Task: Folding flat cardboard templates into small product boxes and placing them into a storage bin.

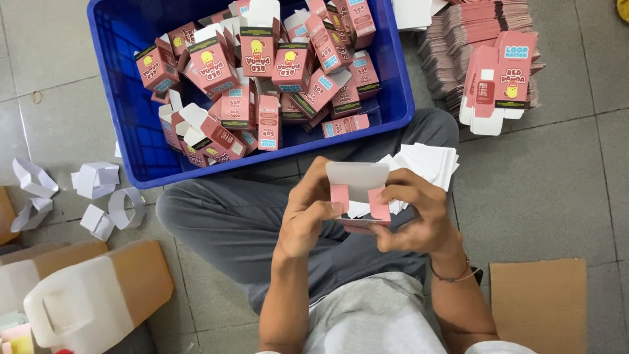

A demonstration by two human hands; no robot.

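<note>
Small pink carton (357, 200), flaps open, in the closed grip of left hand (308, 216) and right hand (416, 219), blue crate (124, 85) just beyond.

Seated person's lap at centre. Both hands hold a small carton (357, 196) over the lap, left hand (308, 219) at its 9 o'clock side, right hand (416, 216) at its 3 o'clock side. A stack of paper inserts (429, 162) lies just behind the carton, on the knee. A crate (118, 98) of folded cartons (275, 72) sits on the floor at 12 o'clock. Flat carton blanks (485, 65) are piled at 1 o'clock. Paper scraps (98, 190) lie at 9 o'clock, a jug (72, 308) at 8 o'clock, a cardboard sheet (537, 301) at 4 o'clock.
</note>
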